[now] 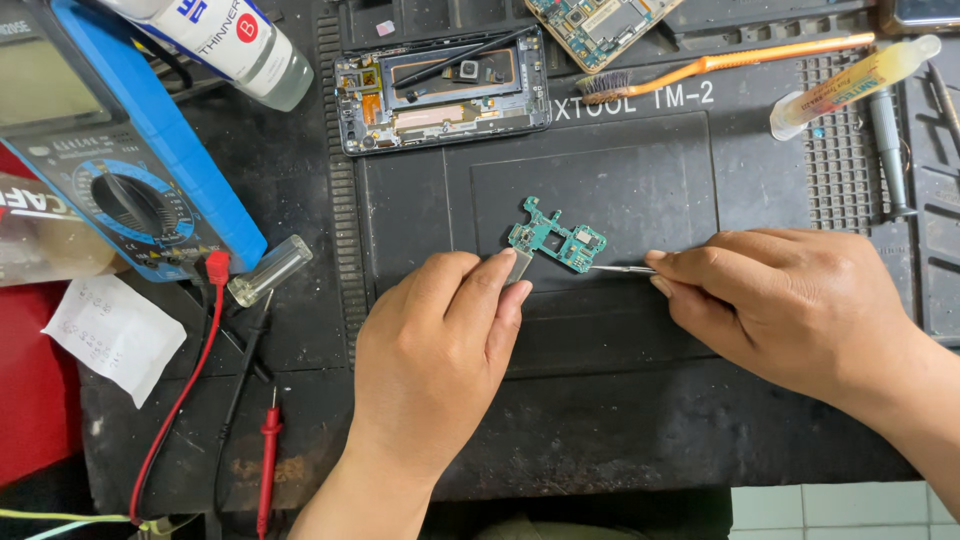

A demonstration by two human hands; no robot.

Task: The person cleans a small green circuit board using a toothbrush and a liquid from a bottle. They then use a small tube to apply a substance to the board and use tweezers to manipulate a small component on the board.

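Left hand: the left hand point(435, 345) pinched the near-left edge of a small green circuit board point(555, 242) between thumb and forefinger, pressing it flat to the black work mat point(620, 400).
Right hand: the right hand point(790, 300) was closed in a pen-like grip on fine metal tweezers point(622, 268), whose tip met the board's right edge.
Board: it lay just beyond the left fingertips and directly left of the tweezer tip, between the two hands, in the mat's recessed middle.
Doing it well: as I judged it, the left pinch needed to stay on the bare edge, clear of the components, while the tweezers worked with light, short strokes; resting the right wrist on the mat would have steadied the tip. A slip could have scraped small parts or flicked the board away.
Phone frame: an opened phone housing point(445, 90) lay beyond the left hand, holding a ribbon cable, small modules and a thin black rod across them.
Bottle: a white solvent bottle point(230, 45) lay far beyond and left of the left hand; its contents did not show.
Clear cap: a small transparent tube point(268, 270) lay left of the left hand, apparently empty.
Syringe: a yellowish paste syringe point(855, 88) lay beyond the right hand, beside an orange-handled brush point(720, 65).
Meter: a blue multimeter point(130, 190) sat far left, with its red lead point(190, 390) trailing nearer.
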